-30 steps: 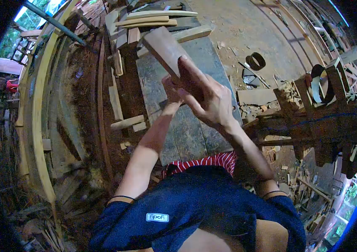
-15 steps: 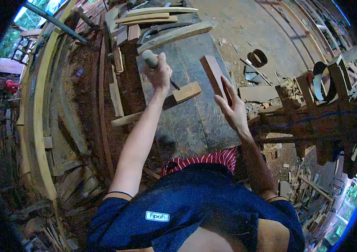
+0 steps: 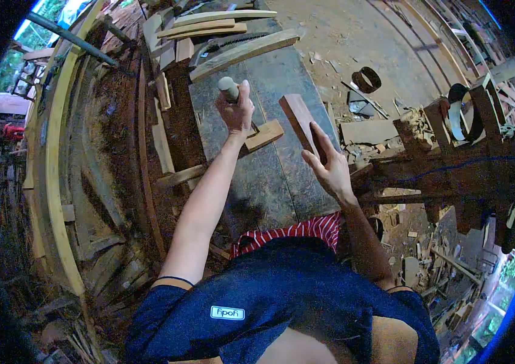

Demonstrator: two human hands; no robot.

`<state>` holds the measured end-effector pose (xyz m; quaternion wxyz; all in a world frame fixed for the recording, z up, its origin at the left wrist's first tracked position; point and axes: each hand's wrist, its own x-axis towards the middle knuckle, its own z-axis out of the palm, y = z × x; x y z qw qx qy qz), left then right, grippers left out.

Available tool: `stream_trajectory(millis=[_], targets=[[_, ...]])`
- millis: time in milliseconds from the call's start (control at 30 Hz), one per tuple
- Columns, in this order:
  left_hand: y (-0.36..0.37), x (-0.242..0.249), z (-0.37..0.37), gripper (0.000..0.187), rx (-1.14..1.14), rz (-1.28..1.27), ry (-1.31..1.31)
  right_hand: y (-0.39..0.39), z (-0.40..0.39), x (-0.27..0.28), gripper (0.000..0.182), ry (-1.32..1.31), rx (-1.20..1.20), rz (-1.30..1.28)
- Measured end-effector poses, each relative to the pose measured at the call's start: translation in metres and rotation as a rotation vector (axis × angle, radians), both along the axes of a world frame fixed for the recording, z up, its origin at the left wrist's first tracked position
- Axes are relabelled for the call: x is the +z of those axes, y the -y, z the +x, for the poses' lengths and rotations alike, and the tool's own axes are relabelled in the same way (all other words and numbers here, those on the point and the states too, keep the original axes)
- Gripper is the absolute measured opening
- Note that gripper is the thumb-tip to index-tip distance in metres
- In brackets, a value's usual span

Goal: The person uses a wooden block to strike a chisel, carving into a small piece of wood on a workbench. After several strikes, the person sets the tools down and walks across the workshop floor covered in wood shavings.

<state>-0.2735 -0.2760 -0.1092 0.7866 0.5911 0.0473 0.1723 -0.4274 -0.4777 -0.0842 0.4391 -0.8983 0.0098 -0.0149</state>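
My left hand (image 3: 237,114) is wrapped around the pale, round-topped handle (image 3: 228,89) of a chisel. The chisel's dark blade (image 3: 255,127) slants down to a light wooden block (image 3: 264,136) lying on the workbench. To the right, my right hand (image 3: 332,171) grips the near end of a longer reddish-brown wooden bar (image 3: 298,118), thumb on one side and fingers along the other. The bar's far end points up and left, a short way right of the chisel handle.
Under my hands is a dark, worn workbench (image 3: 272,182). At its far end lie a curved wooden piece (image 3: 245,54), a saw (image 3: 227,42) and several pale strips (image 3: 200,27). A dark ring (image 3: 366,79) sits on the littered floor. Long timbers (image 3: 57,182) run along the left.
My left hand and the chisel have come slightly nearer and to the right, with the handle more upright. The bar in my right hand has moved down and a little left.
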Motion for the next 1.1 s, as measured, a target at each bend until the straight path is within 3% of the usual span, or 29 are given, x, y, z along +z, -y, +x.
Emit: stream_trajectory(millis=[700, 800, 933, 1033, 1067, 1100], targets=[[-0.003, 0.001, -0.006, 0.024, 0.132, 0.245, 0.158, -0.021, 0.033, 0.035, 0.068, 0.112, 0.124, 0.065], [0.005, 0.007, -0.020, 0.024, 0.083, 0.096, 0.061, -0.030, 0.044, 0.046, 0.066, 0.171, 0.150, 0.229], [-0.003, -0.060, -0.004, 0.023, 0.050, 0.310, 0.083, -0.058, 0.064, 0.102, 0.065, 0.362, 0.197, 0.364], [-0.010, -0.080, 0.010, 0.022, 0.024, 0.523, 0.124, -0.063, 0.075, 0.114, 0.065, 0.514, 0.231, -0.099], [-0.008, -0.082, 0.010, 0.022, 0.026, 0.520, 0.130, -0.064, 0.082, 0.118, 0.064, 0.289, 0.282, -0.227], [-0.004, -0.066, 0.003, 0.023, -0.030, 0.338, 0.150, -0.065, 0.087, 0.125, 0.062, 0.060, 0.329, -0.352]])
